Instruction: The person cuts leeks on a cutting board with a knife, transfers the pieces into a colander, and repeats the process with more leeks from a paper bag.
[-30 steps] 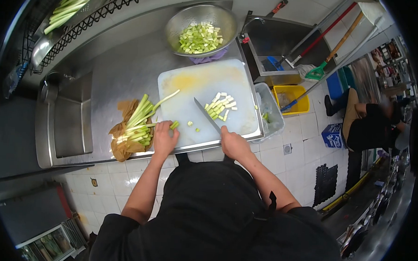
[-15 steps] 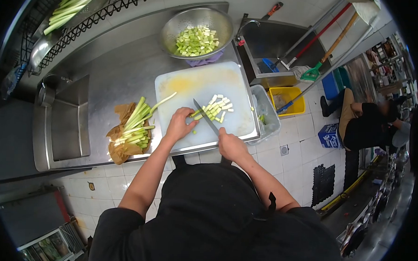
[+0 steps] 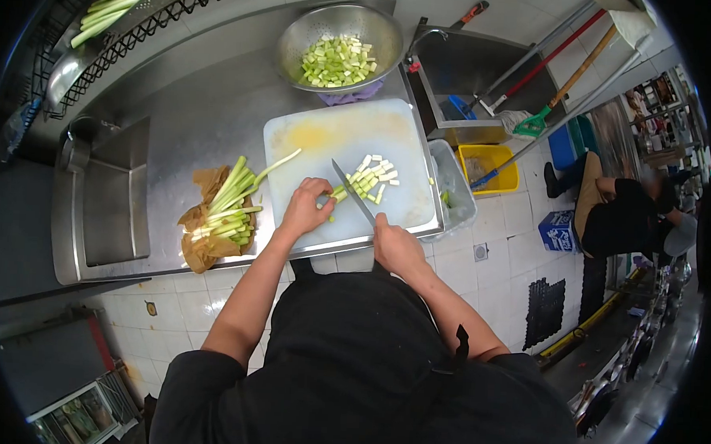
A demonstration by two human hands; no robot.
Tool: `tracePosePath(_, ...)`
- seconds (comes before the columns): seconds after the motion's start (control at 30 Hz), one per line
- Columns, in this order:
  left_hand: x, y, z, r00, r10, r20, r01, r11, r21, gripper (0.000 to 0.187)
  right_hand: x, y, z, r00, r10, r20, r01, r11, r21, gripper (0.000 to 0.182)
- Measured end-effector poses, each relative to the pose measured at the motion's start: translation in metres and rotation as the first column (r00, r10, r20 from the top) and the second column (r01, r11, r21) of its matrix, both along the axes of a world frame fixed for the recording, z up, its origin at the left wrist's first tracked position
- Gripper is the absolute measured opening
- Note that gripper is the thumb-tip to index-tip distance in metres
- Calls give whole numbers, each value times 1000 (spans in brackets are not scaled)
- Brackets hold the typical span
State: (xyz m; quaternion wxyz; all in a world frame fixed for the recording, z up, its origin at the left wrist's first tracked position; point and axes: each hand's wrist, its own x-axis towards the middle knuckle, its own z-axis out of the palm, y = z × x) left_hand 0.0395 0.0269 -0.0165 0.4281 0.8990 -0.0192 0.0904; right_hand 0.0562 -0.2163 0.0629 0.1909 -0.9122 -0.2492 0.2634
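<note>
My right hand (image 3: 399, 246) is wrapped round the handle of a knife (image 3: 353, 192), its blade slanting across the white cutting board (image 3: 307, 144). Close to the blade's left side, my left hand (image 3: 305, 207) has its fingers curled down on pale green stalks (image 3: 339, 194), largely hidden under them. On the blade's right lie short cut pieces (image 3: 381, 172), green to white. Uncut stalks (image 3: 231, 205) rest on brown paper (image 3: 202, 251) left of the board, one reaching onto its edge. Behind the board, a perforated metal bowl (image 3: 291, 64) holds many chopped pieces.
A sink basin (image 3: 118, 204) is at the counter's left end, another sink (image 3: 497, 73) at the back right. A clear bin (image 3: 460, 215) stands beside the board, near a yellow bucket (image 3: 510, 159) and mop handles (image 3: 584, 65). Another person (image 3: 625, 218) is at the far right.
The view has shifted slightly. My hands stay almost in place, with the knife still beside the stalks under my left fingers.
</note>
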Motion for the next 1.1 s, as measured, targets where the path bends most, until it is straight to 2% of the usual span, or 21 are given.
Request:
tracePosePath(0.33, 0, -5, 1, 999, -16, 39, 13, 996, 88, 18, -8, -4, 19, 999, 42, -16, -42, 999, 1, 16)
tracePosePath(0.4, 1, -5, 1, 999, -23, 44, 18, 995, 101, 18, -10, -1, 26, 996, 46, -71, -51, 996, -71, 14)
tracePosePath(0.5, 0, -6, -1, 999, -16, 41, 12, 996, 92, 18, -14, 0, 25, 994, 74, -75, -79, 994, -69, 16)
tracePosePath(0.63, -1, -7, -4, 997, -4, 77, -1, 997, 74, 18, -12, 12, 3, 995, 53, -88, -57, 997, -46, 19)
tracePosePath(0.7, -3, -7, -4, 995, -9, 96, 2, 997, 76, 18, -6, 23, -21, 998, 45, -35, -44, 999, 29, 19)
tracePosePath(0.77, 0, -6, -4, 999, -2, 40, -2, 995, 99, 19, 8, 26, -30, 999, 38, -30, -37, 999, 35, 19)
tracePosePath(0.9, -6, -8, 3, 1000, 14, 1, -14, 993, 115, 23, 10, 20, -20, 999, 7, -45, -6, 1000, 29, 19)
tracePosePath(1.0, -15, -14, 8, 998, 20, -55, -10, 986, 166, 31, 9, 5, -16, 999, -39, -24, 41, 996, 77, 19)
tracePosePath(1.07, -20, -19, 7, 999, -10, 34, -2, 937, 351, 44, 12, -4, -10, 996, -76, -54, 82, 989, 123, 18)
tracePosePath(1.1, -21, -18, 7, 999, -9, 32, -3, 936, 351, 44, 15, -8, -6, 990, -112, -84, 125, 978, 167, 17)
